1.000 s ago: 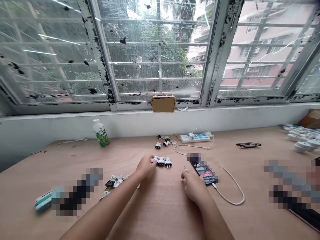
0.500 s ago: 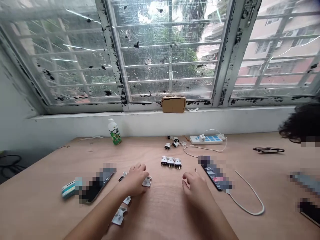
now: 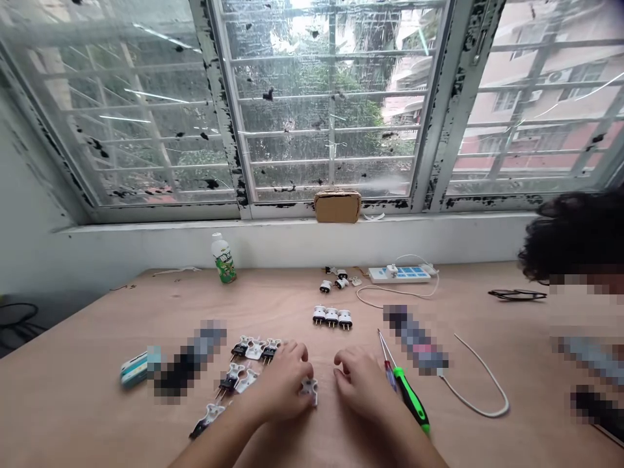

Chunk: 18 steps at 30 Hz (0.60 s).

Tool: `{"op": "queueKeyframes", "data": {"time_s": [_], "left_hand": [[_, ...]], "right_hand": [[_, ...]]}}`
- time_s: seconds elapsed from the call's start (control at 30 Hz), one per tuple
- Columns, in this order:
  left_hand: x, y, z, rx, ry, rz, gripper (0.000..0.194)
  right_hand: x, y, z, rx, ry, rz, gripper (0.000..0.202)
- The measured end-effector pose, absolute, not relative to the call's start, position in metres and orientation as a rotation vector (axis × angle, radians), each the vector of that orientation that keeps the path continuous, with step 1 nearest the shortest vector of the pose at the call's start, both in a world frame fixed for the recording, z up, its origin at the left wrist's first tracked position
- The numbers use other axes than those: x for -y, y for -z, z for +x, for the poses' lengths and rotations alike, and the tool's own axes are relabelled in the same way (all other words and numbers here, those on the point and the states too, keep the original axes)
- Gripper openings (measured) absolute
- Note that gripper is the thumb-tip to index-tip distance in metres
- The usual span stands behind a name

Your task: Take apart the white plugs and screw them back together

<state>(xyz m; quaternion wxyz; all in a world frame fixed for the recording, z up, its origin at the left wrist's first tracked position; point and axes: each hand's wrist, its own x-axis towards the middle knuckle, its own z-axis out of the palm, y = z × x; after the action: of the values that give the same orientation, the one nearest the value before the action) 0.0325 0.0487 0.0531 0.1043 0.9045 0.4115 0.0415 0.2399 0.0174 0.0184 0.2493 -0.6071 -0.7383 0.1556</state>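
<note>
Pinching white plastic piece (image 3: 313, 389), lower centre of frame, with our left hand (image 3: 286, 382); our right hand (image 3: 361, 382) apart, loosely curled, nothing seen in it. We judge piece light, stiff, perhaps brittle; best held by edges.

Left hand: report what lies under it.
A white plastic piece shows partly at the fingertips of the left hand. The rest of that piece is covered, and whatever else may lie beneath the palm cannot be seen.
</note>
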Motion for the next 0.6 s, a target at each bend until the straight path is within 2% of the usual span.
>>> {"op": "queueKeyframes", "data": {"time_s": [0.37, 0.6], "left_hand": [[-0.034, -0.028, 0.059, -1.081, -0.450, 2.480, 0.017], [-0.053, -0.024, 0.042, -1.385, -0.578, 2.604, 0.025]], "right_hand": [[-0.020, -0.010, 0.241, 2.061, -0.609, -1.531, 0.016], [-0.017, -0.009, 0.239, 2.132, -0.637, -1.464, 0.017]]}}
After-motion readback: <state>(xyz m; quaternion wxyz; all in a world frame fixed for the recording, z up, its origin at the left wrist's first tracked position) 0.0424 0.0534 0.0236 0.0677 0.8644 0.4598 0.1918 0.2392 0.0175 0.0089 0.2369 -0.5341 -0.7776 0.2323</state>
